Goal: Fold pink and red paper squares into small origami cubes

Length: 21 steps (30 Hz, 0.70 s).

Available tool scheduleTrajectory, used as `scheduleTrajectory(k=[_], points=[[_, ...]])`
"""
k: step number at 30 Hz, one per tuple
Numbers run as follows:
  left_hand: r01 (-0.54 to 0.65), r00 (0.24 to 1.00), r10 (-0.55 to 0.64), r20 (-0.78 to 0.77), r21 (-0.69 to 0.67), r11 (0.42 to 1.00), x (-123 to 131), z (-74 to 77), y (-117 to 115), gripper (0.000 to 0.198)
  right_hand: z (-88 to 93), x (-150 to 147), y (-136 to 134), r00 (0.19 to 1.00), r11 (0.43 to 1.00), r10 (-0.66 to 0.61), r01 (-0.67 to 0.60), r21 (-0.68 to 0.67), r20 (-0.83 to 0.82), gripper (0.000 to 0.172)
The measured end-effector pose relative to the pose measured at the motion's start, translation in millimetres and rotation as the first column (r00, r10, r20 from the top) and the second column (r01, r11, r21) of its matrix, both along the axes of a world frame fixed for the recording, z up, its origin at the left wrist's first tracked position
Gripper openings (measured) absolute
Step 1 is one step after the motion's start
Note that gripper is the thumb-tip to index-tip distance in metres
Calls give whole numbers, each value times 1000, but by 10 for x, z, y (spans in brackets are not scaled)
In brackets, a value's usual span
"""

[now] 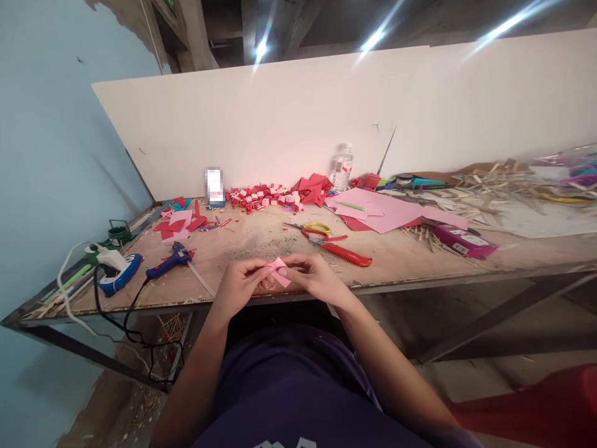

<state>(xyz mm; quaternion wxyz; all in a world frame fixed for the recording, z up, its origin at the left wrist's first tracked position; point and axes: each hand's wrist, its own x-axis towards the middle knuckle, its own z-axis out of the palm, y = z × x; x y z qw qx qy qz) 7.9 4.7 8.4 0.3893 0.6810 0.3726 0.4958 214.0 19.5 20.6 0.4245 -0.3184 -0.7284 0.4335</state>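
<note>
One small pink paper piece [281, 272], held at the near edge of the worktable [261, 231], between both hands, as my remote feed shows it. Left hand [237, 283]: thumb and forefinger pinching the paper's left side, lower fingers curled. Right hand [314, 277]: thumb pressed on the paper's face, the fingers behind partly hidden from me. Risks, in my judgement: a crooked crease or tear, if the thumbs pull unevenly; a drop past the edge, should either pinch loosen.

One red-handled cutter [347, 254], just beyond the right hand: how far its blade is out, I cannot tell; a careless reach could nick a knuckle. One pair of yellow-handled scissors [318, 228], near the cutter, points leftward: same hazard. One blue glue gun [168, 264], left of the left hand, black cord [133, 302] trailing over the edge: a snag could drag it off; whether hot, I cannot tell.
</note>
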Motion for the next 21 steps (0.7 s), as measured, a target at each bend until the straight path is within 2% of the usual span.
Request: scheduleTrajectory(k=[4,11,17,21], points=[[10,1000,-9,-23,24,1000,24,13,-7,28,9,-19,-22,994,993,-105,107,56,-36,29],[7,999,-5,-37,56,998,29,-14,-9,27,-12,-42,-60,982,974,-190,190,127,-12,32],[48,998,-50,38,50,998,-33,-11,21,30,5,-33,-66,989,987,-128,118,112,80,41],[53,999,-53,-4,28,998,-39,16,3,29,-7,-3,-51,985,988,-117,103,114,127,49]])
